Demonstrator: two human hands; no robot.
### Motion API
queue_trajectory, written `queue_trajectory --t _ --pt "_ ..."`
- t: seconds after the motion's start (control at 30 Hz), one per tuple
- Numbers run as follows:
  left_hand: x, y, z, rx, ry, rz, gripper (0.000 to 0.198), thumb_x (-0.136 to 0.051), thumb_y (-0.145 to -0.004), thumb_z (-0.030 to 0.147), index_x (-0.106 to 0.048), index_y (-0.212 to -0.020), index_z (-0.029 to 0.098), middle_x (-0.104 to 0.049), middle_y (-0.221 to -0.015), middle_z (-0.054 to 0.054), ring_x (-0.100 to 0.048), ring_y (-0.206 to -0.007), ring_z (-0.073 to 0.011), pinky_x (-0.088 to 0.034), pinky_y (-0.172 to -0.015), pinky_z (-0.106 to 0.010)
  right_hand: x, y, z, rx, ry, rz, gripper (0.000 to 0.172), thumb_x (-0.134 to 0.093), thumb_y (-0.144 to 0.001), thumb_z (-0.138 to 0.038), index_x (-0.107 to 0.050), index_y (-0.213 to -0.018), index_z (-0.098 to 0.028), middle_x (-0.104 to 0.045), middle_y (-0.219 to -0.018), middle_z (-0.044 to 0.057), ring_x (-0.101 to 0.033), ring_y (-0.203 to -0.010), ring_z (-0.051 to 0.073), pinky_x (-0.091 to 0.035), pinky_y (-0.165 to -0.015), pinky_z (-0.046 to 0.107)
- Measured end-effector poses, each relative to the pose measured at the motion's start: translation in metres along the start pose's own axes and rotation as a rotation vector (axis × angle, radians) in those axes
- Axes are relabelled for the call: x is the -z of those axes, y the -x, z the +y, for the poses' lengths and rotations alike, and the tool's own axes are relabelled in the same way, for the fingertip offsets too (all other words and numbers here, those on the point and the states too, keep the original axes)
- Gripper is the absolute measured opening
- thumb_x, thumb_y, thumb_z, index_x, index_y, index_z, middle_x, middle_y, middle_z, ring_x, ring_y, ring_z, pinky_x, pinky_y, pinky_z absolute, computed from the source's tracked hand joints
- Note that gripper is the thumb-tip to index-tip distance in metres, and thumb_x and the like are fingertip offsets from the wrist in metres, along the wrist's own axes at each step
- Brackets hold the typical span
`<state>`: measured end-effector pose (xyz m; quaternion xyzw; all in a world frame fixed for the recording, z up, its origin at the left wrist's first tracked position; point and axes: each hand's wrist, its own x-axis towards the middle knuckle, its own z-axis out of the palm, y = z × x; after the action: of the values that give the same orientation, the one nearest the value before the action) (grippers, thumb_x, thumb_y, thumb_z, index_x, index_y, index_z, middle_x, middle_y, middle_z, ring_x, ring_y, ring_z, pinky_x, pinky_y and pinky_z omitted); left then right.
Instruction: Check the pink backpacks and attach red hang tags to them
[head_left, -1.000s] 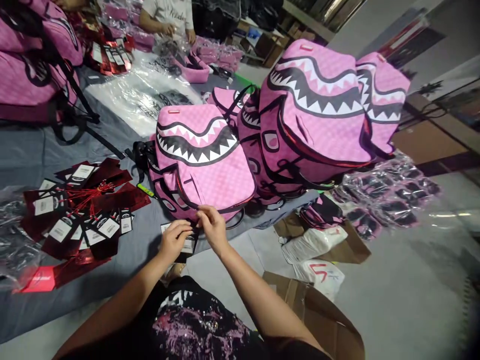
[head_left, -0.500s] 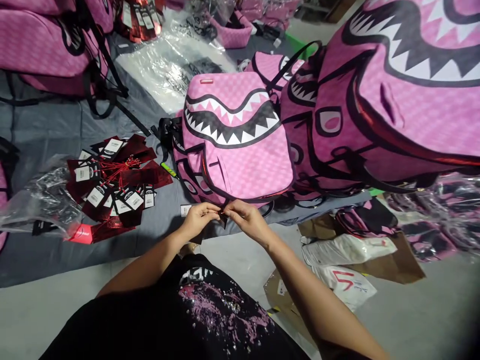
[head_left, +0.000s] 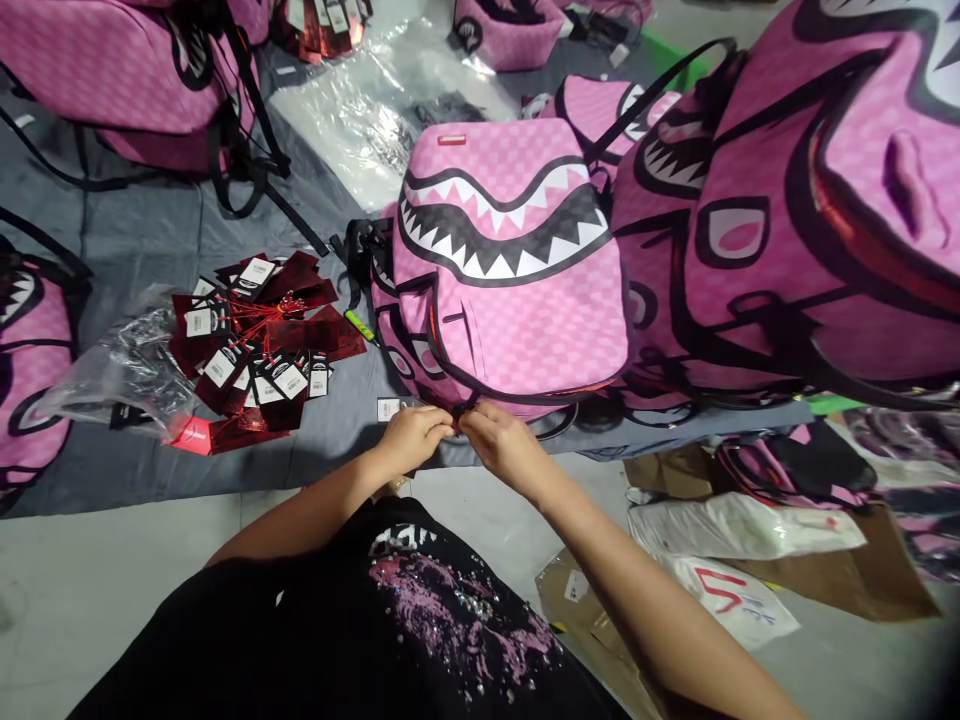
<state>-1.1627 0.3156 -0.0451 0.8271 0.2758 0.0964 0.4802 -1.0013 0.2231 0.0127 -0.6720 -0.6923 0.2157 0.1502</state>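
Observation:
A pink checked backpack point(head_left: 517, 330) with a black-and-white shark-mouth print lies in front of me. At its near edge my left hand point(head_left: 415, 438) and my right hand point(head_left: 504, 447) meet, fingertips pinched close together. A small dark piece shows between them by the black trim; my fingers cover most of it, so I cannot make out what it is. Just left of my left hand lies a tag with a white label point(head_left: 389, 408). Farther left is a fanned bunch of hang tags point(head_left: 289, 375) on red strings, with dark red shiny pieces. A yellow-green cutter point(head_left: 359, 326) lies beside the backpack.
Larger pink backpacks point(head_left: 757, 310) crowd the right side, and another pink backpack point(head_left: 142, 80) sits at the back left. Clear plastic bags point(head_left: 390, 110) lie behind. On the floor to the right are cardboard point(head_left: 877, 570) and white plastic-wrapped packages point(head_left: 742, 530).
The view has shifted, so the scene sits farther right in the picture. My hands stay at the backpack's near edge and have drawn closer together; the dark red piece below my fingers is now hidden.

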Motion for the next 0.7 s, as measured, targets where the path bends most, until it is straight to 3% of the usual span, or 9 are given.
queue_trajectory --t 0.13,0.3,0.5,0.7 --pt "0.005 0.0 0.005 0.053 -0.094 -0.039 0.009 -0.056 -0.088 0.021 -0.065 -0.088 0.021 -0.07 -0.083 0.0 -0.064 -0.078 -0.0156 -0.04 -0.069 -0.024 -0.003 -0.004 -0.005 0.032 0.11 -0.048 0.02 -0.045 -0.095 -0.013 -0.063 -0.086 -0.015 -0.058 -0.08 0.006 -0.053 -0.073 0.016 -0.036 -0.067 0.027" --pt "0.009 -0.003 0.006 0.02 -0.182 -0.094 0.014 -0.052 -0.089 0.02 -0.064 -0.082 0.021 -0.07 -0.086 -0.002 -0.063 -0.082 -0.017 -0.037 -0.07 -0.026 -0.001 -0.007 -0.013 -0.012 0.182 -0.105 0.017 -0.047 -0.094 -0.014 -0.063 -0.087 -0.013 -0.061 -0.081 0.007 -0.053 -0.073 0.017 -0.033 -0.069 0.03" --pt "0.0 -0.006 0.013 0.085 -0.21 -0.011 0.014 -0.052 -0.086 0.021 -0.058 -0.075 0.018 -0.063 -0.071 0.0 -0.056 -0.067 -0.0147 -0.031 -0.06 -0.025 -0.001 -0.009 -0.015 -0.089 0.22 -0.078 0.012 -0.053 -0.092 -0.017 -0.063 -0.087 -0.014 -0.063 -0.083 0.006 -0.052 -0.07 0.016 -0.032 -0.068 0.03" --pt "-0.001 0.005 0.022 0.094 -0.12 -0.049 0.018 -0.048 -0.091 0.019 -0.067 -0.09 0.02 -0.07 -0.085 0.002 -0.062 -0.077 -0.0098 -0.041 -0.072 -0.02 -0.003 -0.004 -0.008 -0.05 0.141 -0.01 0.014 -0.051 -0.092 -0.014 -0.064 -0.088 -0.015 -0.063 -0.081 0.006 -0.054 -0.073 0.017 -0.034 -0.068 0.029"
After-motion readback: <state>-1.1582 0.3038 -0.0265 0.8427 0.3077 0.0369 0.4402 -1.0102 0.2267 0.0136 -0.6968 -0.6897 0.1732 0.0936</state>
